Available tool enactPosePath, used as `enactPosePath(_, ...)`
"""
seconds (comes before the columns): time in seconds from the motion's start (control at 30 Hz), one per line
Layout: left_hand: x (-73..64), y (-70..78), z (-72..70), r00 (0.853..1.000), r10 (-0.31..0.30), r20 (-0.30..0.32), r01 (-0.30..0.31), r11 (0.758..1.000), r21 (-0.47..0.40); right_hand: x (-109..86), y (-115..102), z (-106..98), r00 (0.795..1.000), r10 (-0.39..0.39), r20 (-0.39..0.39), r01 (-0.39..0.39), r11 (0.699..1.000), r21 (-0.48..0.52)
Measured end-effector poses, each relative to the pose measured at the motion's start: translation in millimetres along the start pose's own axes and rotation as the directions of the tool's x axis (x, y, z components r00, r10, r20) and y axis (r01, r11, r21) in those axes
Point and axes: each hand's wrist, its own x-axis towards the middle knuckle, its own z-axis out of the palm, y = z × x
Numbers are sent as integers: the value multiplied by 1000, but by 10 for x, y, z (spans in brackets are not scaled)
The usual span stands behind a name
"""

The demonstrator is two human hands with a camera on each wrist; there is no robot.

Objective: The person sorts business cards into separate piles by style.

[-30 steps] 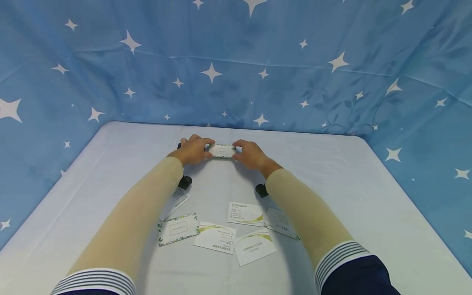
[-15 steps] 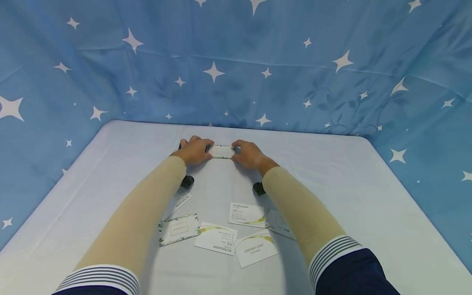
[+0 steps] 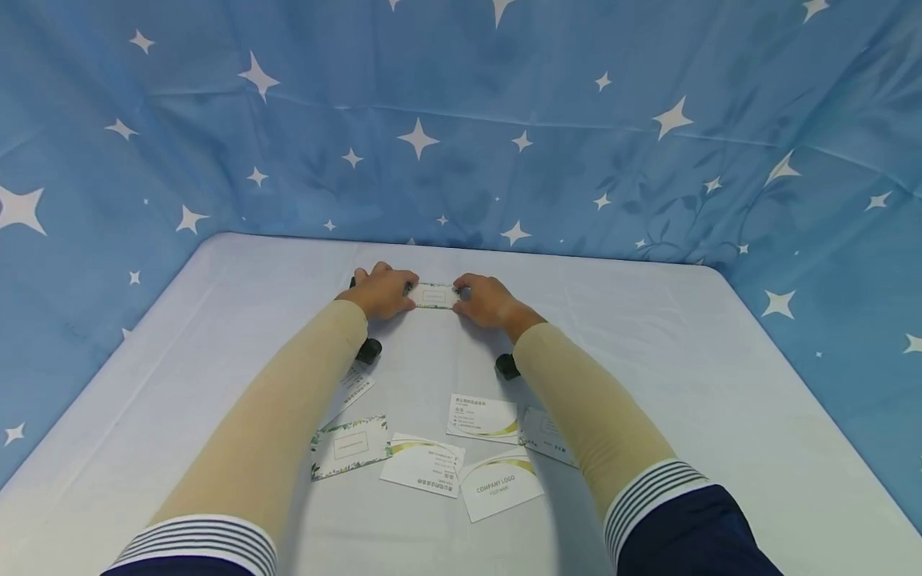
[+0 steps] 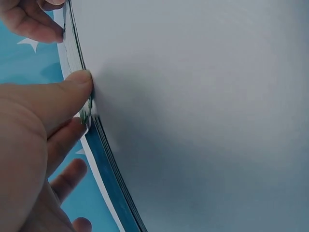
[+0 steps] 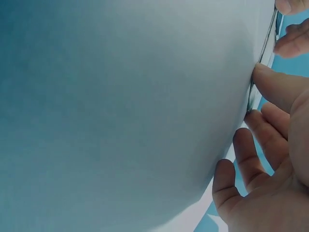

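Observation:
A white business card [image 3: 434, 296] with a green leaf border lies flat toward the far side of the table, between both hands. My left hand [image 3: 382, 291] pinches its left end with thumb and forefinger. At the opposite end, my right hand [image 3: 490, 301] pinches it the same way. The left wrist view shows the card [image 4: 72, 46] nearly edge-on, with the left thumb [image 4: 77, 87] on its near long edge. In the right wrist view, the other fingers of the right hand [image 5: 285, 145] spread loosely below the pinch.
Several other business cards lie nearer me: a leaf-bordered one [image 3: 350, 448], a gold-curved one [image 3: 422, 466], a COMPANY LOGO one [image 3: 500, 484] and a printed one [image 3: 483, 418]. Two more, a left card [image 3: 354, 386] and a right card [image 3: 547, 436], are partly covered by the arms. A starry blue curtain [image 3: 461, 120] hangs behind.
The view has shifted slightly. Both hands keep their pinch on the card, which now looks to lie flatter on the table; the other cards have not moved.

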Motion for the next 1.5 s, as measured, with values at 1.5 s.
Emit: enactPosePath(1.5,-925,1262,584,892,452,14,-444,881,-166,-2387,852,-164,1000,-27,8,25,987,161)
